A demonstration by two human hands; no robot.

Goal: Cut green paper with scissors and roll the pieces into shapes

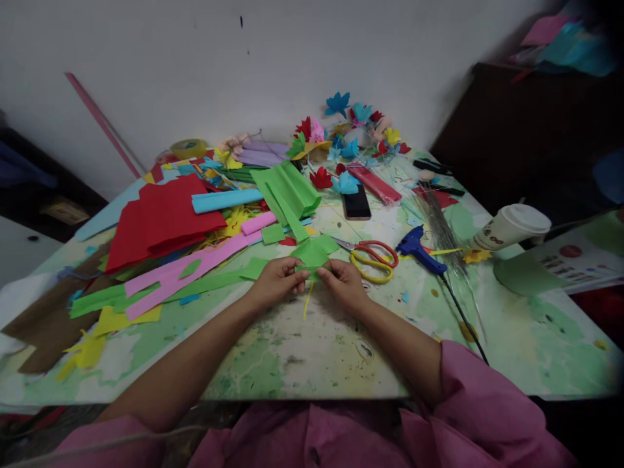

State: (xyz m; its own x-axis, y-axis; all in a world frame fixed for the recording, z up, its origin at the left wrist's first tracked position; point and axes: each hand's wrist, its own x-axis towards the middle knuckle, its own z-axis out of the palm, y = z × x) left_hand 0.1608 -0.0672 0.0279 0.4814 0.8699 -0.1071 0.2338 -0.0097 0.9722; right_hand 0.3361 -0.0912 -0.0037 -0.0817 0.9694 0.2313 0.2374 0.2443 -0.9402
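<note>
Between my two hands is a small piece of green crepe paper (311,252), its near edge pinched at both ends. My left hand (280,281) grips the left end between thumb and fingers. At the right end, my right hand (345,281) does the same. A thin yellow strip (308,300) lies on the table just below the paper. Scissors (374,261) with red and yellow handles rest right beside my right hand. Beyond my hands lies a larger folded sheet of green crepe paper (287,195).
On the right are a blue glue gun (422,250) with its cord, thin wires (446,227) and a lidded paper cup (511,226). A phone (357,203) lies near paper flowers (348,149) at the back. Red crepe paper (166,218) and pink strips (195,263) cover the left.
</note>
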